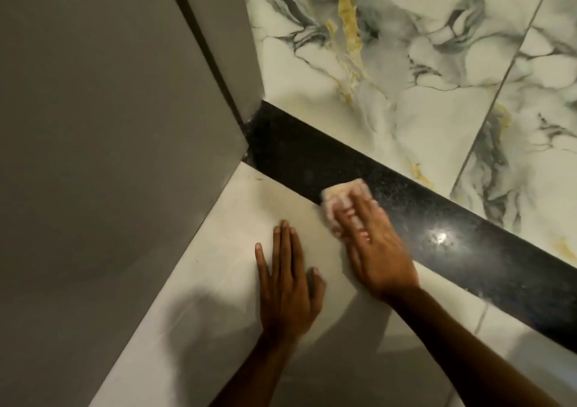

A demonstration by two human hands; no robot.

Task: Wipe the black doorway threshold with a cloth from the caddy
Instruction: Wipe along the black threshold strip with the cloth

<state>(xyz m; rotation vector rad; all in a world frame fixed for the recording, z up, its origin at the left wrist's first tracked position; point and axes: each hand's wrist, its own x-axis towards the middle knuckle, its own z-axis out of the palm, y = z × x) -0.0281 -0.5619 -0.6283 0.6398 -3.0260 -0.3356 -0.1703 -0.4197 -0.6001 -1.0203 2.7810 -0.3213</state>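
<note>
Fingers [354, 216] of the right hand [379, 247] lie nearly flat and slightly spread, pressing down on a small pale pink cloth [342, 202]; they pin it under their pads rather than curling round it. The cloth is soft and bunched, roughly a folded pad, and motion blurs its edges. It sits on the near edge of the black threshold [390, 194], partly overlapping onto the floor tile on the near side of that strip.

The threshold is a long, straight band of polished black stone with fine pale speckles. It runs diagonally from the foot of the door frame at upper left to the right border of the view, and a bright glint of light shows on its glossy surface to the right of the cloth.

The left hand [287, 285] lies just to the near side of the threshold, palm down on the floor tile [218, 250], its fingers straight, close together and holding nothing. That tile is smooth, plain off-white, with a faint sheen and a soft shadow under the forearms.

Beyond the threshold, on its far side, lies marbled tile [406, 63]: glossy white with grey-black veining and a few yellow streaks, cut by thin straight grout lines.

At the threshold's left end rises a flat, matte grey door frame [218, 31] with a dark groove running along it, and beside it a broad grey panel [93, 110].
</note>
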